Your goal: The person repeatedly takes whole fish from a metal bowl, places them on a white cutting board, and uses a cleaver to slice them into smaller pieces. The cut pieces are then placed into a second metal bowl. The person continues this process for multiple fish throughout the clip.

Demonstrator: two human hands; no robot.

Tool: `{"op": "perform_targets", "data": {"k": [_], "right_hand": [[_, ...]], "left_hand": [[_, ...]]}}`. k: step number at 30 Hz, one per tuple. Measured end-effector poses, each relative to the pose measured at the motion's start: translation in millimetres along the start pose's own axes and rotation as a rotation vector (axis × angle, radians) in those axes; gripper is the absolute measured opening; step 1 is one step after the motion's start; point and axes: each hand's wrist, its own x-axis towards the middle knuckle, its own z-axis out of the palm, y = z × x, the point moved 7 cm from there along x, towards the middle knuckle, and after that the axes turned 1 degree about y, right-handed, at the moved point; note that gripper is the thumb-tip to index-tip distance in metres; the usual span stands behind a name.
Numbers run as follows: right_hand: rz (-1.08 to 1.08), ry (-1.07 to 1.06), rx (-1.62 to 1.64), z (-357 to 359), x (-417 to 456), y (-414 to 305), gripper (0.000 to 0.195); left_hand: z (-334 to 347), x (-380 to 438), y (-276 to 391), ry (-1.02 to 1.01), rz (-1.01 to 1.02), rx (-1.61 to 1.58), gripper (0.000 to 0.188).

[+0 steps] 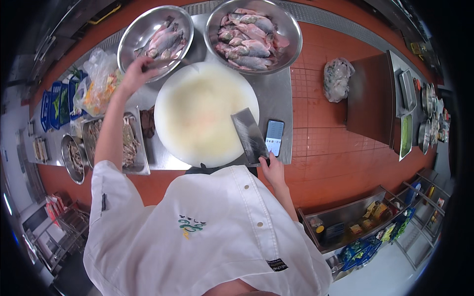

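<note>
My right hand (273, 169) grips the handle of a wide cleaver (249, 135), whose blade lies over the right edge of a round white cutting board (203, 114). At the rim of the left steel bowl (126, 48), my left hand (137, 76) has its fingers curled by a blurred streak; whether it holds anything cannot be told. Several whole fish (164, 42) lie in that bowl. Many more fish (253, 40) fill the larger steel bowl (294, 40) behind the board. A lit smartphone (274, 137) rests right of the cleaver.
Left of the board stand a steel tray (142, 140) of shellfish, a small steel bowl (79, 174), a plastic bag (98, 85) and blue baskets (59, 105). Another bag (337, 79) is on the tiled floor, beside a steel counter (370, 96). A steel trough (344, 222) stands at lower right.
</note>
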Motion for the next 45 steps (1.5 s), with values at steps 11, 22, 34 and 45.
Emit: {"op": "perform_targets", "data": {"k": [11, 22, 34, 45], "right_hand": [[0.049, -0.062, 0.046, 6.9, 13.3, 12.6, 0.040], [0.088, -0.084, 0.074, 10.4, 17.5, 17.0, 0.040], [0.080, -0.102, 0.115, 10.1, 21.9, 12.7, 0.041], [-0.002, -0.007, 0.129, 20.3, 17.4, 13.6, 0.042]], "left_hand": [[158.1, 141.9, 183.8, 0.185, 0.622, 0.244, 0.046], [249.0, 220.3, 216.1, 0.046, 0.743, 0.830, 0.037], [176.2, 147.1, 222.2, 0.115, 0.750, 0.797, 0.024], [54.6, 57.4, 164.2, -0.099, 0.171, 0.157, 0.018]]}}
